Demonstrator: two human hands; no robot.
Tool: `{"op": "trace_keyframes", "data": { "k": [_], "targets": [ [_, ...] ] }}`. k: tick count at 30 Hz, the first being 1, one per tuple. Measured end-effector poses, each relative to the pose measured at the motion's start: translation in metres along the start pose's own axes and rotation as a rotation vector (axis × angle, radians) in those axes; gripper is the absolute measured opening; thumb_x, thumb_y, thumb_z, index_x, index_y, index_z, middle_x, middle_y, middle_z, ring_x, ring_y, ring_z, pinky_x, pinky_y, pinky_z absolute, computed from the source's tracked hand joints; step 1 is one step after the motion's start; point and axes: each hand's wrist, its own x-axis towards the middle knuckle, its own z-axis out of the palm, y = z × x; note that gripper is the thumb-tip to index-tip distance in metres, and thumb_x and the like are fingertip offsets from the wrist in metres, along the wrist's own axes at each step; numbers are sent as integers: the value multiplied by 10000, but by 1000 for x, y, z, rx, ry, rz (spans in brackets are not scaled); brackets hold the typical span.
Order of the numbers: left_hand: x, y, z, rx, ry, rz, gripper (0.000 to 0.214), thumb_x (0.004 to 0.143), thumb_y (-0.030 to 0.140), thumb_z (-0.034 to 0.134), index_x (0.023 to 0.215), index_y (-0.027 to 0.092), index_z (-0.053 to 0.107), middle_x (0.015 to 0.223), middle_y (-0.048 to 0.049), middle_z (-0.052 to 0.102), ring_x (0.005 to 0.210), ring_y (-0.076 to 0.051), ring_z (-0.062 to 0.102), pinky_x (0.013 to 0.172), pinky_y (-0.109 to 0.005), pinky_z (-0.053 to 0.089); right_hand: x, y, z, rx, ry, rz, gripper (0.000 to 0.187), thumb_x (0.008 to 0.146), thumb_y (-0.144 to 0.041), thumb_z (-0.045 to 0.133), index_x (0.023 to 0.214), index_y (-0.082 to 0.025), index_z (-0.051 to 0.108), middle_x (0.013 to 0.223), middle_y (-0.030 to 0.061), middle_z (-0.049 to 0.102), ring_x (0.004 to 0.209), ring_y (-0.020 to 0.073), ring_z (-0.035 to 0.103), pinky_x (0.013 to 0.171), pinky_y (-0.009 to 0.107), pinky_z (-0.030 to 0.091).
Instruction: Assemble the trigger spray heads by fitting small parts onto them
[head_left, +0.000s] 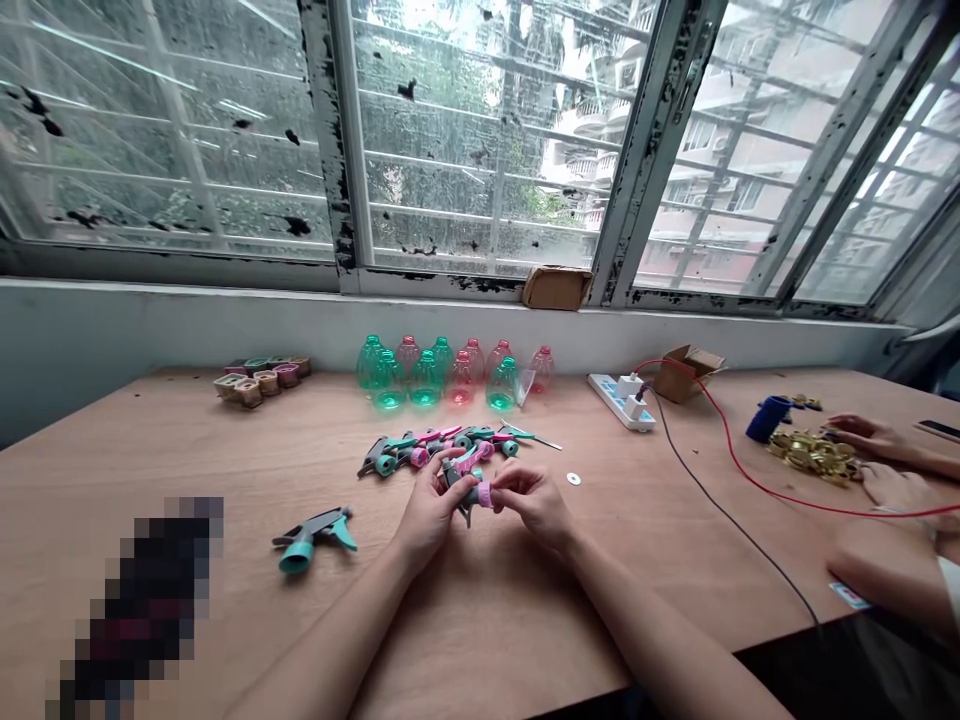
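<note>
Now, both bare hands work close together above a pale wooden tabletop (pixel 480 620): the left hand (pixel 429 508) grips a grey plastic trigger-spray head (pixel 454 476), while the right hand (pixel 534 503) pinches its pink ribbed collar (pixel 485 494). Just beyond lies a loose heap of grey spray heads with pink and teal collars (pixel 435 450); a teal-collared grey spray head (pixel 311 538) rests apart to the left, and tinted clear plastic bottles (pixel 450 372) stand in rows farther back
</note>
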Motion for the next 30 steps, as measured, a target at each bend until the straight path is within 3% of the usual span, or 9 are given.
{"op": "trace_keyframes", "data": {
  "k": [5,11,18,23,26,30],
  "targets": [
    [0,1,0,26,26,-10,537,702,332,752,1159,197,506,721,39,580,615,-92,556,556,-180,447,-2,0,-2,-195,16,-88,82,729,-243,751,798,-200,755,785,25,593,587,105,577,521,242,478],
    [-3,6,2,147,83,32,465,696,338,754,1078,180,542,754,18,609,617,-93,558,501,-165,431,-2,0,-4,-306,4,-76,140,761,-296,722,847,-194,764,789,42,614,586,104,571,508,232,462],
    [-6,2,0,280,-5,150,375,736,322,726,1042,150,592,802,-34,667,632,-122,591,517,-207,468,-2,0,-4,-327,21,-1,213,741,-376,718,799,-176,766,709,33,618,500,88,524,451,219,425],
    [-10,5,-3,553,-69,348,277,779,305,696,1016,168,650,817,-33,684,675,-139,625,608,-244,518,-2,0,-7,-341,-35,140,275,763,-417,675,788,-157,760,585,16,610,472,85,476,445,208,378],
    [-12,9,-4,751,-121,580,206,800,274,679,985,183,687,867,-55,700,774,-163,650,703,-273,538,-2,-1,-10,-316,-71,233,289,759,-411,661,753,-137,750,491,-12,550,453,78,435,445,201,338],
    [-14,16,-5,879,-313,872,227,852,174,606,1061,204,689,908,-75,709,887,-171,639,752,-280,550,-1,-6,-13,-231,-144,344,341,749,-440,656,670,-116,723,476,-11,532,447,69,405,441,202,291]
  ]
}}
